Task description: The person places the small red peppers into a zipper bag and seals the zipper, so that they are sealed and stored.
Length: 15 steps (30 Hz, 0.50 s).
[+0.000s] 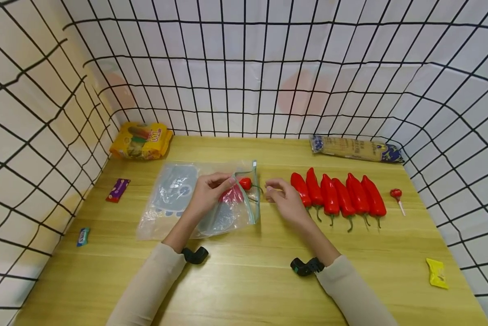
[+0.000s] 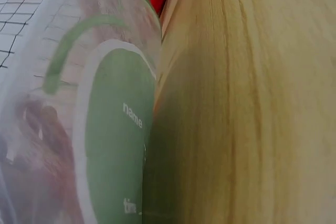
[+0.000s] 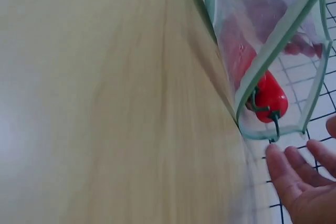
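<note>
A clear zip bag (image 1: 179, 181) with blue-grey printed patches lies on the table, its green-edged mouth (image 3: 283, 38) spread apart and facing right. My left hand (image 1: 209, 192) pinches the bag near that mouth, lifting its upper side. Inside, a red pepper (image 3: 273, 98) points its stem out at the opening; a second green stem shows beside it. My right hand (image 1: 285, 199) is just outside the mouth with fingers loosely bent and nothing held, fingertips close to the pepper's stem in the right wrist view. Several red peppers (image 1: 330, 194) lie in a row to the right of this hand.
A yellow snack packet (image 1: 142, 140) stands at the back left, a long noodle packet (image 1: 356, 149) at the back right. Small wrapped sweets (image 1: 118, 190) lie left, a lollipop (image 1: 396, 194) and yellow sachet (image 1: 437, 273) right. Black wire mesh (image 1: 244, 86) encloses the table's back and sides.
</note>
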Motion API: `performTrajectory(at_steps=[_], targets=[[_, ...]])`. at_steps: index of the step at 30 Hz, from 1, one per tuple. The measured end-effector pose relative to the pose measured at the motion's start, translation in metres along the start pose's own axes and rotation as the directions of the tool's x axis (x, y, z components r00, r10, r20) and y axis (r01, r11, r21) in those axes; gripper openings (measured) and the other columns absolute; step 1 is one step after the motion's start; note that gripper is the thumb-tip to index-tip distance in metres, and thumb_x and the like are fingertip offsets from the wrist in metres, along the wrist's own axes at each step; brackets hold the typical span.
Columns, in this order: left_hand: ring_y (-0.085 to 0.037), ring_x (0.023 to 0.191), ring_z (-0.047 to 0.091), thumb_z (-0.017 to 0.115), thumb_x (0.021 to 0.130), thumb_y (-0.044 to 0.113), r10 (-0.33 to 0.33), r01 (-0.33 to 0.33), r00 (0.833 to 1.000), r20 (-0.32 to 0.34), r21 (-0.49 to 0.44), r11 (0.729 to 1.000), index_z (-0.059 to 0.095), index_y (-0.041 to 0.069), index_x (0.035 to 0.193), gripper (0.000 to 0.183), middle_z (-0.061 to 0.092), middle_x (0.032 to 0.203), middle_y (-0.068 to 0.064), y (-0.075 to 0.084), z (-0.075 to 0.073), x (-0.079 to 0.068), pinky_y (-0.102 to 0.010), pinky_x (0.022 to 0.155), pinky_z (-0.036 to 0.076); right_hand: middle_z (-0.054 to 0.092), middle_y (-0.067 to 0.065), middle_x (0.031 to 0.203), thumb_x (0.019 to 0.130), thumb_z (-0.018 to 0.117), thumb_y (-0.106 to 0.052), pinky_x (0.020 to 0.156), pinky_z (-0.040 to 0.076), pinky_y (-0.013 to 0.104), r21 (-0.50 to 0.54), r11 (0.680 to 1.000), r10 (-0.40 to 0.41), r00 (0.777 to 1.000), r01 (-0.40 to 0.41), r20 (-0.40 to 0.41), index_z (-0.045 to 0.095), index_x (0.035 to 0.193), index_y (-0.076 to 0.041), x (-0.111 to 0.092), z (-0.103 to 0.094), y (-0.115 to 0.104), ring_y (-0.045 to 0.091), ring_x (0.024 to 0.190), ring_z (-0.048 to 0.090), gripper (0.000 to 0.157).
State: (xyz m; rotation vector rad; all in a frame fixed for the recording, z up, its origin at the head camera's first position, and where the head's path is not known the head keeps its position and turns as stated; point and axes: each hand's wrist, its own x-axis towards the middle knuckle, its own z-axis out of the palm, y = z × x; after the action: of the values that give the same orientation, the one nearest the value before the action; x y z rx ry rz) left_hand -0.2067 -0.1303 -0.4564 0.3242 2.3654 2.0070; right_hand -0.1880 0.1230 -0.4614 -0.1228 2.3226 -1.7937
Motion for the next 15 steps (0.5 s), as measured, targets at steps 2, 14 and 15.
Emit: performTrajectory(at_steps=[2, 14, 15], targets=[[-0.015, 0.096, 0.065, 0.072, 0.086, 0.038, 0.000, 0.000, 1.000, -0.003, 0.002, 1.000, 0.075, 0.014, 0.109, 0.034, 0.074, 0.105, -0.002, -0.001, -0.001, 0.000, -0.022, 0.079, 0.054, 0.055, 0.014, 0.134, 0.103, 0.049, -0.029, 0.097, 0.052, 0.043, 0.031, 0.999, 0.019, 1.000, -0.020, 0.015, 0.050, 0.135, -0.006, -0.004, -0.001, 0.001, 0.031, 0.112, 0.063, 0.039], [-0.013, 0.097, 0.067, 0.070, 0.090, 0.028, 0.061, -0.060, 0.998, 0.022, -0.041, 0.997, 0.073, 0.006, 0.111, 0.030, 0.073, 0.109, -0.007, -0.002, 0.000, 0.001, -0.022, 0.080, 0.055, 0.051, 0.022, 0.138, 0.105, 0.044, -0.022, 0.107, 0.043, 0.044, 0.202, 0.977, -0.095, 0.987, 0.067, 0.133, 0.043, 0.138, 0.004, 0.001, 0.027, -0.006, 0.034, 0.128, 0.053, 0.042], [-0.012, 0.096, 0.067, 0.070, 0.090, 0.025, 0.068, -0.067, 0.998, 0.020, -0.045, 0.997, 0.073, 0.005, 0.111, 0.030, 0.073, 0.109, -0.008, -0.001, 0.000, 0.001, -0.021, 0.080, 0.055, 0.051, 0.021, 0.139, 0.105, 0.045, -0.022, 0.107, 0.043, 0.043, 0.199, 0.977, -0.100, 0.985, 0.071, 0.140, 0.043, 0.138, 0.003, 0.002, 0.030, -0.007, 0.033, 0.128, 0.053, 0.042]])
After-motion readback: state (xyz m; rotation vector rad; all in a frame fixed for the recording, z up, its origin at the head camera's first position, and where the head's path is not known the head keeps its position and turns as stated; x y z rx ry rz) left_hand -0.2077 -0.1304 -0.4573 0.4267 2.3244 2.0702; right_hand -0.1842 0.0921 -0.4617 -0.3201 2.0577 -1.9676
